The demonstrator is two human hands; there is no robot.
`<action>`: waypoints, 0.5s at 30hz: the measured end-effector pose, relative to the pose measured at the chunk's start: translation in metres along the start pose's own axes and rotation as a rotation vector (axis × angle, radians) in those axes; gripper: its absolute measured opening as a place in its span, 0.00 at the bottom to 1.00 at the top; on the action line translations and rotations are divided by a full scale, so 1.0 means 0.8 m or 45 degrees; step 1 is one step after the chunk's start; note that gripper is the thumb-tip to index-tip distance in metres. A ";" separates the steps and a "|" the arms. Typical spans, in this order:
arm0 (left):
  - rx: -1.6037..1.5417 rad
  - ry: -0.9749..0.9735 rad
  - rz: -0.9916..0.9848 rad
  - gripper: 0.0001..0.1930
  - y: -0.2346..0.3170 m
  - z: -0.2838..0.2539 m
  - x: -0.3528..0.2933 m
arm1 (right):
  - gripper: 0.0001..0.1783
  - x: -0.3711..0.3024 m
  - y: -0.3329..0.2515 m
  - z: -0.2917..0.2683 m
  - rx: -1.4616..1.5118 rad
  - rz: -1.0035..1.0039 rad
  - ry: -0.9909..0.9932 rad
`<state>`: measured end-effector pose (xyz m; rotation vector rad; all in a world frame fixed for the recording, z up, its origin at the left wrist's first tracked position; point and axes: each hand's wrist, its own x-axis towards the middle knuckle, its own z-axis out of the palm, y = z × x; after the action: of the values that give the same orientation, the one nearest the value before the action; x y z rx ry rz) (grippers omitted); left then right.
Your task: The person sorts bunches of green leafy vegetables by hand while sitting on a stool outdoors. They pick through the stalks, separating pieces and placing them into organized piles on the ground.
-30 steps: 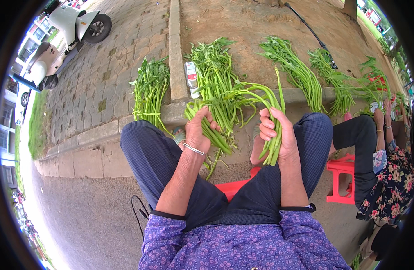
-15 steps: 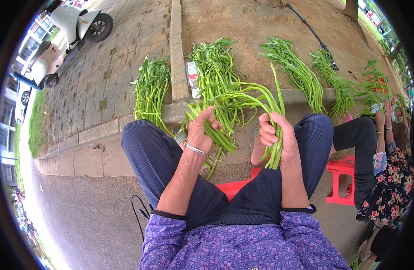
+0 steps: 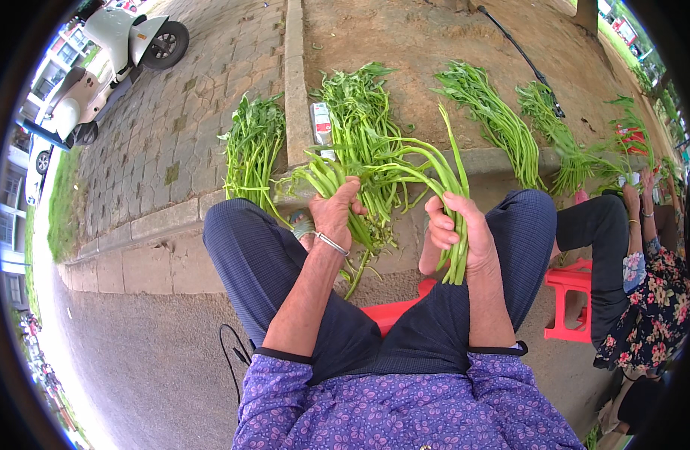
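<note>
My left hand (image 3: 334, 214) is closed around a bunch of thick green stems (image 3: 326, 174), which look like water spinach; their ends stick out above and below the fist. Facing it, my right hand (image 3: 465, 229) grips a second bunch of long stems (image 3: 457, 266) between thumb and fingers. The tops of that bunch arch left toward a large leafy heap of water spinach (image 3: 352, 97) on the kerb beyond my hands. Loose trimmings lie below my left fist.
More greens lie on the left paving (image 3: 255, 142) and in two bundles (image 3: 502, 127) to the right. A white-and-red package (image 3: 322, 127) stands by the heap. At right, another person's hands (image 3: 639, 193) hold greens near a red stool (image 3: 570, 300). A scooter (image 3: 123, 45) is parked far left.
The stems in my left hand now point more upward, and that hand has turned slightly. My right bunch's upright tip has shifted a little left. The other person's greens have moved.
</note>
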<state>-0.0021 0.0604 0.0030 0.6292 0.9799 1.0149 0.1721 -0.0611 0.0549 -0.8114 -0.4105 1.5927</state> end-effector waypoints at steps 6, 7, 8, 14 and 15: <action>0.239 -0.020 0.161 0.08 -0.008 0.004 -0.001 | 0.17 -0.001 0.006 0.012 -0.078 0.029 0.044; 0.295 -0.004 0.179 0.08 -0.010 0.004 -0.001 | 0.17 -0.002 0.006 0.014 -0.090 0.029 0.043; 0.350 0.011 0.198 0.08 -0.012 0.005 -0.001 | 0.17 -0.002 0.006 0.015 -0.091 0.032 0.041; 0.538 0.017 0.257 0.07 -0.019 0.006 -0.001 | 0.17 -0.002 0.005 0.020 -0.128 0.063 0.041; 0.539 0.003 0.256 0.07 -0.019 0.006 -0.001 | 0.17 -0.003 0.005 0.021 -0.133 0.067 0.040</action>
<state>0.0081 0.0536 -0.0070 1.0941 1.1615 0.9884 0.1577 -0.0608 0.0647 -0.9327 -0.4556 1.6155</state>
